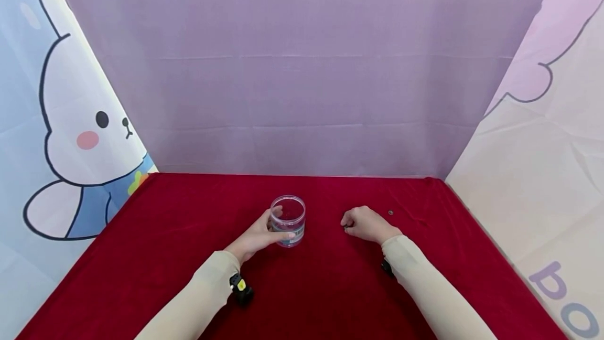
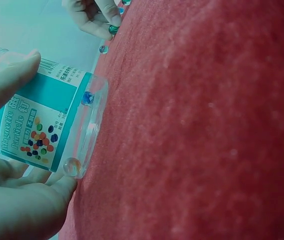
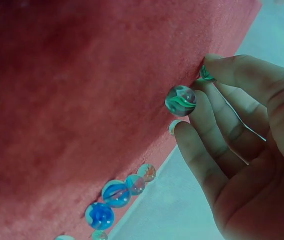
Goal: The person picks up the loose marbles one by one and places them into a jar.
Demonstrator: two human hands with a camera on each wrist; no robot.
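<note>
My left hand (image 1: 257, 237) grips a clear plastic jar (image 1: 289, 224) from its left side, with the thumb across the label. The left wrist view shows a turquoise label (image 2: 46, 92) on it. A blue marble (image 2: 87, 98) and a clear marble (image 2: 72, 167) show through the jar wall near its base. To the right, my right hand (image 1: 368, 223) is low over the red cloth. Its thumb and a fingertip pinch a green marble (image 3: 207, 74). Another green-swirled marble (image 3: 180, 101) lies on the cloth close to the other fingers.
Blue marbles (image 3: 100, 216) and several clear ones lie on the cloth in the right wrist view. One small marble (image 1: 390, 212) sits right of my right hand. The red cloth (image 1: 325, 287) covers the table, with a purple curtain (image 1: 302, 83) behind and printed sheets at both sides.
</note>
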